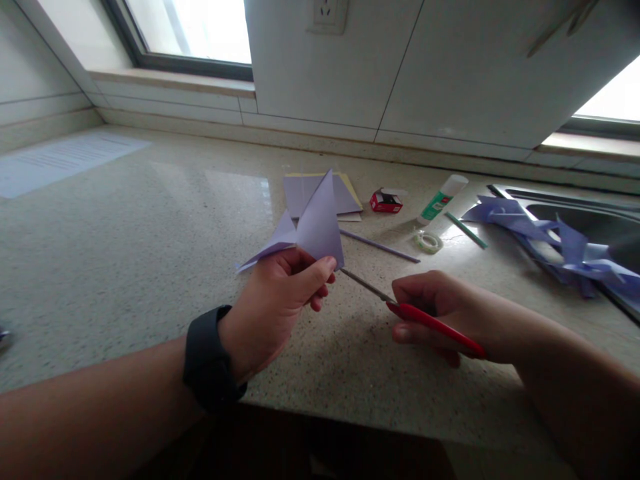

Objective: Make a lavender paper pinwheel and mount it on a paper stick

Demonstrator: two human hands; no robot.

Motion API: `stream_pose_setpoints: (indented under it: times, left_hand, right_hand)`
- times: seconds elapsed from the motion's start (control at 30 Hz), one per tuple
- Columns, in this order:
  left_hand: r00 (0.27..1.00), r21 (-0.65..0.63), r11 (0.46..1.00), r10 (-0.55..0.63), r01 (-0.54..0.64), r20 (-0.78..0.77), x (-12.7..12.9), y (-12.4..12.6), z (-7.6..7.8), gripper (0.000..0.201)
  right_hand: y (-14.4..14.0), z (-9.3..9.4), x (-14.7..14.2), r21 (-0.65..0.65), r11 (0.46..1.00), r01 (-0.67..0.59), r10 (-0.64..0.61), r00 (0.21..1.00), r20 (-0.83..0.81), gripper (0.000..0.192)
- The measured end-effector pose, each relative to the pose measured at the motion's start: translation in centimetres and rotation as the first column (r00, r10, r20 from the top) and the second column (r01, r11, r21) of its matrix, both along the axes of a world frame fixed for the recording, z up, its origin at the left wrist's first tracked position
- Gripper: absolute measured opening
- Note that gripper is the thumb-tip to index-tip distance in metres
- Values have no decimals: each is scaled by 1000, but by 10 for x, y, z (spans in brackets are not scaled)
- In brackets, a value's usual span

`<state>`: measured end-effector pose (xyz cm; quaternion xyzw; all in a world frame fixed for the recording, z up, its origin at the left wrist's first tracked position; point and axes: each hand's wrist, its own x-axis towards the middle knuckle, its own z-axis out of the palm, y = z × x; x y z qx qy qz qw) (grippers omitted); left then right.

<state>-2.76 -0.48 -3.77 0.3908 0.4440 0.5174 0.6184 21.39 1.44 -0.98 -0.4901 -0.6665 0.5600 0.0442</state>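
Note:
Between the thumb and fingers of my left hand [287,297] is a folded sheet of purple paper [321,220], its pointed flaps standing up. My right hand [440,313] grips a pair of red-handled scissors [430,323], whose blades point left. The blade tips meet the paper's lower right corner, close to my left thumb; whether they are cutting into it I cannot tell. Part of the paper is hidden behind my left fingers.
Behind lie stacked purple and yellow paper [307,190], a small red box [386,201], a glue stick [443,200], a tape roll [428,241], a purple stick [380,245] and a green stick [466,230]. Purple paper pieces [560,240] overlap the sink [590,217]. A printed sheet [65,160] lies far left.

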Motion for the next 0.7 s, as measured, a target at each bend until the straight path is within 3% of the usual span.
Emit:
stream_pose_setpoints:
  times: [0.7]
  left_hand:
    - [1000,-1,1000,14,-14,13,1,0,1,24]
  right_hand:
    - [0,1,0,13,1000,-4,4,1000,-29,48]
